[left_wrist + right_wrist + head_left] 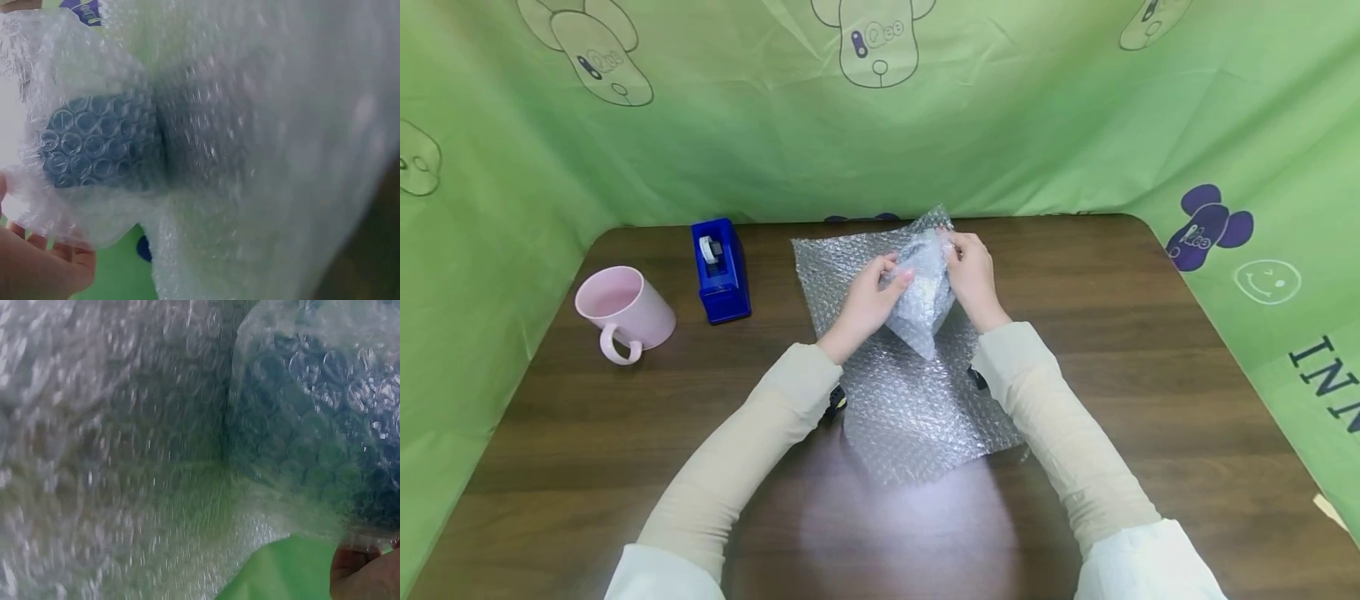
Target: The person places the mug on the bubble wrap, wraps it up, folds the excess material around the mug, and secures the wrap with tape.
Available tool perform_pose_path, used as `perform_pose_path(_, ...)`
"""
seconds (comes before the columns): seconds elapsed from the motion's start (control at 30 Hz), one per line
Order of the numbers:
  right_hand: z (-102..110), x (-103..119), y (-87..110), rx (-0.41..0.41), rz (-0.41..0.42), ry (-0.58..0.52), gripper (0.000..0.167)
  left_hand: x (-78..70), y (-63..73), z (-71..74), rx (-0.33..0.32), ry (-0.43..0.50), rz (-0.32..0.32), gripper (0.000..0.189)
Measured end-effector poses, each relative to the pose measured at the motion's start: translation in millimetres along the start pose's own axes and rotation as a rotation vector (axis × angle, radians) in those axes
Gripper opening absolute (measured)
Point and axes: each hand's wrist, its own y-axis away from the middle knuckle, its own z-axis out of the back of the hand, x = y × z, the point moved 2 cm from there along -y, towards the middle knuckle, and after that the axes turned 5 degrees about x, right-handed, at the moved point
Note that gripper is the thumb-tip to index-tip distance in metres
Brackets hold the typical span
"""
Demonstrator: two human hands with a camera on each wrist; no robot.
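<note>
A sheet of bubble wrap (917, 417) lies across the middle of the table, its far part folded up into a bundle (925, 292). From the left side, my left hand (868, 296) grips the folded wrap, thumb on top. My right hand (973, 275) pinches the wrap at the bundle's upper right. Through the layers, the left wrist view shows a dark bluish object (94, 147), its kind hidden by the bubbles. Curled fingers (78, 256) of the left hand sit at the wrap's edge there. In the right wrist view, fingers (353, 562) hold the lower edge of the wrap.
At the left of the brown table (1150, 375) stands a pink mug (655, 317), handle toward me. A blue tape dispenser (724, 287) with a roll of tape is between the mug and the wrap. Green printed cloth (1037, 125) hangs behind and at both sides.
</note>
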Motion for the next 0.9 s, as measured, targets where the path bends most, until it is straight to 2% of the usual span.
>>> perform_pose_path(0.07, 1, 0, 0.3, -0.007, 0.0, 0.007, 0.032, -2.4, 0.1, -0.3, -0.01, -0.042, 0.013, 0.027)
perform_pose_path(0.13, 3, 0, 0.7, 0.003, -0.008, 0.004, 0.032, -4.1, -0.2, -0.4, -0.016, -0.044, 0.019, 0.028)
perform_pose_path(0.27, 6, 1, 0.5, 0.047, -0.018, -0.006, 0.032, -5.4, -0.4, -0.4, -0.022, -0.039, 0.035, 0.04)
perform_pose_path(0.4, 9, 1, 0.1, 0.089, -0.025, 0.015, 0.034, -6.8, -0.3, -0.1, -0.015, -0.078, 0.063, 0.042)
perform_pose_path(0.53, 13, 3, 3.1, 0.15, -0.062, 0.023, 0.039, -7.4, -2.5, -0.9, -0.021, -0.051, 0.078, 0.044)
perform_pose_path(0.7, 18, 9, 8.4, 0.275, -0.117, 0.002, 0.054, -7.5, -8.2, 0.8, -0.034, -0.007, 0.072, 0.052)
perform_pose_path(0.8, 18, 10, 11.8, 0.368, -0.072, 0.032, 0.068, -8.3, -11.6, 2.4, -0.032, -0.014, 0.077, 0.054)
perform_pose_path(0.9, 15, 9, 15.0, 0.442, -0.005, 0.07, 0.098, -8.0, -14.9, 4.1, -0.033, -0.025, 0.092, 0.054)
